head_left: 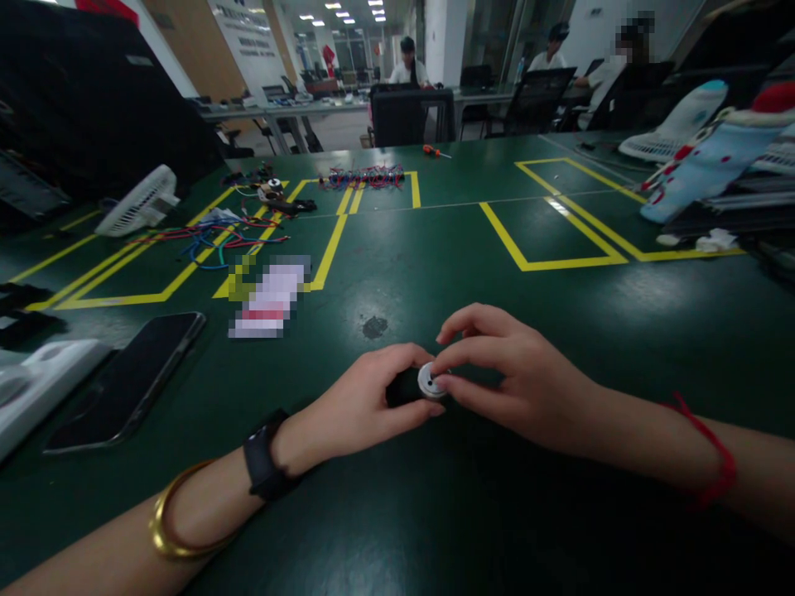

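My left hand (366,401) is wrapped round a small black cylindrical part (403,387) just above the green table (435,273). A silver round cap (430,381) sits on the part's right end. My right hand (503,377) pinches this cap with thumb and fingertips. The two hands meet at the part, near the table's front middle. My left wrist bears a black watch and a gold bangle; my right wrist has a red string.
A black phone (127,381) lies at the left front beside a white device (37,385). Coloured wires (211,236), a white fan (140,201) and a screwdriver (436,151) lie further back. Yellow tape boxes mark the table. Other people sit at far desks.
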### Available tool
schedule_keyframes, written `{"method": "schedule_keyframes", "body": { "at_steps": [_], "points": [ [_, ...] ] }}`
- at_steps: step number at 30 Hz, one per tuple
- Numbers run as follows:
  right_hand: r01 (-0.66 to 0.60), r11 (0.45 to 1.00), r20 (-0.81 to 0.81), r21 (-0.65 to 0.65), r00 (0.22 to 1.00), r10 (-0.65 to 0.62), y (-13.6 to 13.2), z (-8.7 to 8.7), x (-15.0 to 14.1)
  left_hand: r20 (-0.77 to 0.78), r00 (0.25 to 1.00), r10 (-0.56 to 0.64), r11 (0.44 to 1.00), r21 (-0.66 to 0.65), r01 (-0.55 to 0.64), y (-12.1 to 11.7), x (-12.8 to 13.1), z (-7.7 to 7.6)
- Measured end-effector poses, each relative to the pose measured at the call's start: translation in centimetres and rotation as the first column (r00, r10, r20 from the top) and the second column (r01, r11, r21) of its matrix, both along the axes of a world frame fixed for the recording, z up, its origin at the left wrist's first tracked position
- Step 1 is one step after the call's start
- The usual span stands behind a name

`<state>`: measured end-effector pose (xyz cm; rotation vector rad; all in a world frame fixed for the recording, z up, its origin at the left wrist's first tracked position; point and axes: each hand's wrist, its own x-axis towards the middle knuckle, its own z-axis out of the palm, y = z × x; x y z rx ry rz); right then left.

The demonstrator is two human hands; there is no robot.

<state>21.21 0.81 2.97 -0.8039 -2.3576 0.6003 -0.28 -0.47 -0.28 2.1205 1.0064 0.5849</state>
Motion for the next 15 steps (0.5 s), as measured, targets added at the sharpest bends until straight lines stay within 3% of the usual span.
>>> {"method": "schedule_keyframes", "body": {
  "at_steps": [7, 15],
  "points": [
    [0.081, 0.996, -0.042, -0.036, 0.996, -0.082, 0.6, 0.7, 1.2, 0.036, 0.999, -0.005, 1.000, -0.013, 0.005, 0.0, 0.1, 0.2],
    [0.022, 0.979, 0.159, -0.200, 0.987, 0.010, 0.4, -3.0, 4.6, 0.069, 0.998, 0.001, 0.998, -0.067, 0.004, 0.0, 0.1, 0.2]
  ]
}}
